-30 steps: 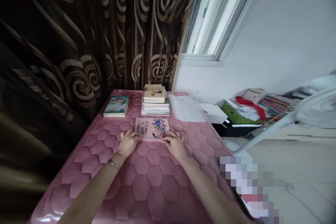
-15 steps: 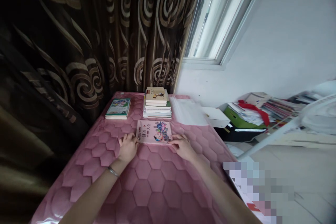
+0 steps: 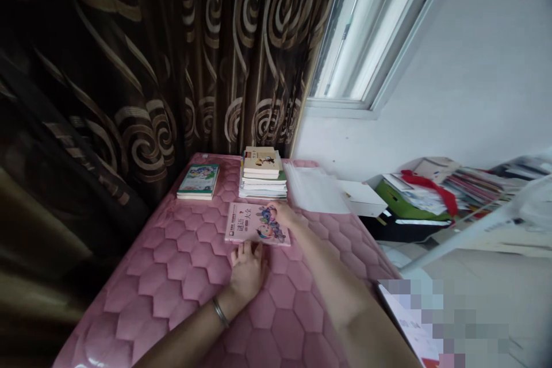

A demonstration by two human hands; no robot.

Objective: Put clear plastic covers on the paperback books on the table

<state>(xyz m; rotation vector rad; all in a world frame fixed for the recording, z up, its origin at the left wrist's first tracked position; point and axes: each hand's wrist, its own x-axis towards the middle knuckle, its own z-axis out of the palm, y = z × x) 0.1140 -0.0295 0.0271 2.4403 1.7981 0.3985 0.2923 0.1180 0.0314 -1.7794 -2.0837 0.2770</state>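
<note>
A pink book [image 3: 248, 224] with cartoon figures and Chinese characters on its cover lies on the pink padded surface [image 3: 245, 322]. Along its near edge, my left hand [image 3: 248, 270] grips with bent fingers and thumb; a silver bracelet circles that wrist. My right hand [image 3: 282, 214] reaches across the book's right side and closes on its far right corner, its fingertips partly hidden. Behind the book stands a stack of books [image 3: 262, 175], a cream-coloured one on top. Farther left lies a green-bordered book [image 3: 198, 180], apparently on top of another.
Translucent plastic sheets [image 3: 317, 190] lie right of the stack. Beyond the right edge are a white box [image 3: 362, 198], a green bag [image 3: 399, 201] with papers and a red strap, and a white pole [image 3: 448, 247]. A brown patterned curtain [image 3: 207, 57] hangs behind and left.
My left hand has moved from the book's left side to its near edge. My right hand has slid from the near right corner to the far right one. The view has shifted slightly.
</note>
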